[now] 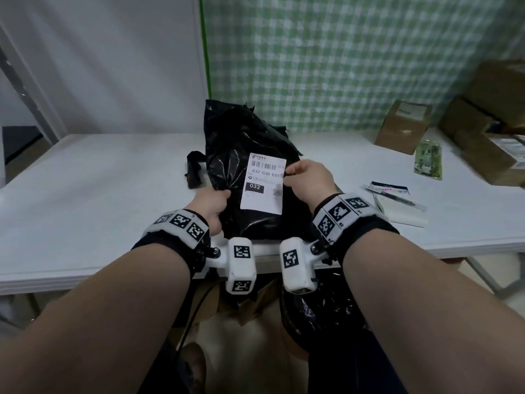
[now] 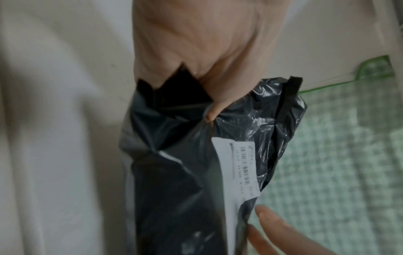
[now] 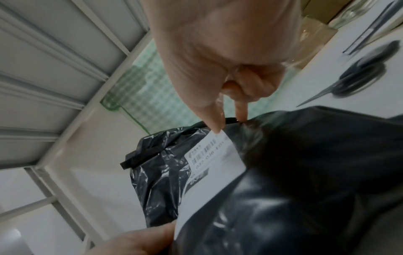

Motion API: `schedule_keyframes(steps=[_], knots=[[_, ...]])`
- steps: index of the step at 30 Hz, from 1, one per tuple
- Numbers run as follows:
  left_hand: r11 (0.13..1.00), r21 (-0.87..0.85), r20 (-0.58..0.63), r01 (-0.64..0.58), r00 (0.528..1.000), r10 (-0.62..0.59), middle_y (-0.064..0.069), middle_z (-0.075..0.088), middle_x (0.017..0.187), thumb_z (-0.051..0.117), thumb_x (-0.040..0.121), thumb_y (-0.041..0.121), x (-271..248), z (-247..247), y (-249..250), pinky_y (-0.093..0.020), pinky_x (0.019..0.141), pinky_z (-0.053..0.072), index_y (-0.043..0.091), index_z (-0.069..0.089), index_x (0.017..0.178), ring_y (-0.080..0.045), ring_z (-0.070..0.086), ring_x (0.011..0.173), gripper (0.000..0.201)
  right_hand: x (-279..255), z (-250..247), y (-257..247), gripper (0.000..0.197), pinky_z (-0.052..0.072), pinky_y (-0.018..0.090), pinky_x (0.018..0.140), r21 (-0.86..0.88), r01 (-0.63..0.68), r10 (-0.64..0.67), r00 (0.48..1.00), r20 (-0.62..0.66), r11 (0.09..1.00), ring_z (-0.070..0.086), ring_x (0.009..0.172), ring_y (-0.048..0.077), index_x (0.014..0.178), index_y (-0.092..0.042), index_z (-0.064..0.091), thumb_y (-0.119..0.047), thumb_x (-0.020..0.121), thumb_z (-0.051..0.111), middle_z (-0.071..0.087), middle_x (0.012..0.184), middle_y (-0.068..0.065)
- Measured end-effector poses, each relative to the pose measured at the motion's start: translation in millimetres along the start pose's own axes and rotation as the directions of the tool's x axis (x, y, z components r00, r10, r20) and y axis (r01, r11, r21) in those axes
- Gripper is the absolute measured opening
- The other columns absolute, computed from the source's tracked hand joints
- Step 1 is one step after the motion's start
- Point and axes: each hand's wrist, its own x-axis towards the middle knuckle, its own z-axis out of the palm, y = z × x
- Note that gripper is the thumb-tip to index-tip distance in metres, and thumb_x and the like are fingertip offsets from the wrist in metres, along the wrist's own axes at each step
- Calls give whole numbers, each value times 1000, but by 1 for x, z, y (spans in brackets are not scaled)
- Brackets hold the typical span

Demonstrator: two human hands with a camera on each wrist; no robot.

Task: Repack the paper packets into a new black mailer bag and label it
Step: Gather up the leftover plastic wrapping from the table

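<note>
The black mailer bag [image 1: 250,177] was held tilted up at the near edge of the white table [image 1: 99,177], between both hands. The fingers [image 2: 212,113] of the left hand [image 1: 211,206] were curled and pinched the crumpled plastic at the bag's left edge. The thumb and forefinger of the right hand [image 1: 308,183] were pressed together at the right edge of the bag, just beside the white shipping label [image 1: 262,183], with the thumb tip touching the label's corner. The label was stuck to the bag's upper face and carried a barcode and printed numbers. A torn strip of black plastic [image 1: 194,172] lay on the table just to the left of the bag. To the right, well apart from the bag, a pen [image 1: 397,199] and a notepad [image 1: 400,211] were seen, and farther off a green printed packet [image 1: 428,162]. Cardboard boxes [image 1: 404,126] stood at the far right of the table, against a green checked wall covering [image 1: 355,58].
</note>
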Motion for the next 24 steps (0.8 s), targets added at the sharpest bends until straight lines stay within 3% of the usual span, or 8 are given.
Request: schedule_keyframes(steps=[3,6,9,12,16,19,20,24], knots=[[995,87,-4,45,999,-44,-15,65,90,45,95,7,10,0,-2,-50,93,49,2,59,106,-31,64,82,19,4,1,14,18,49,29,94,-132,-56,66,995,75,990,62,105,19,95,-22,69,-13,81,64,69,108,-1],[951,303,-38,58,998,-49,-19,64,114,51,91,3,24,-3,-2,-49,97,47,-1,58,114,-36,61,106,25,7,3,22,34,44,29,101,-329,-64,127,976,176,942,58,116,20,115,-20,67,-15,81,67,63,125,-1],[787,616,-82,21,996,38,-22,58,126,60,84,2,37,-12,1,-44,98,48,-4,54,122,-36,56,117,39,12,5,24,38,43,29,102,-470,-54,189,950,247,881,56,119,20,120,-18,65,-27,83,68,62,128,0],[644,765,-106,15,989,102,-22,57,128,61,84,6,46,-21,9,-40,96,47,-6,54,123,-35,55,118,41,26,10,22,45,47,31,99,-541,-81,260,929,263,837,60,112,21,116,-14,66,-38,79,71,66,120,2],[672,740,-159,5,973,167,-20,63,110,57,86,9,66,-33,28,-40,88,53,-4,58,116,-27,61,93,33,49,20,15,46,50,27,81,-628,-19,263,917,299,778,65,96,21,102,-9,68,-45,73,71,70,104,3],[736,677,-197,-5,962,188,-12,57,91,54,87,8,82,-40,45,-36,76,53,4,58,80,-23,56,73,9,64,23,11,30,43,22,61,-603,-1,207,940,273,798,61,80,19,87,-11,65,-38,74,69,67,92,3],[761,648,-215,5,960,176,-10,57,86,53,88,8,89,-42,49,-33,71,52,9,52,71,-22,55,65,17,68,24,10,26,40,21,57,-582,-7,190,949,253,813,59,75,17,87,-11,65,-35,75,67,66,91,3],[832,554,-233,16,963,137,-8,52,68,55,87,9,114,-42,61,-29,64,50,11,48,67,-22,52,58,21,94,28,3,28,41,21,59,-462,-49,137,978,158,886,58,82,21,100,-6,67,-27,81,63,66,97,5]])
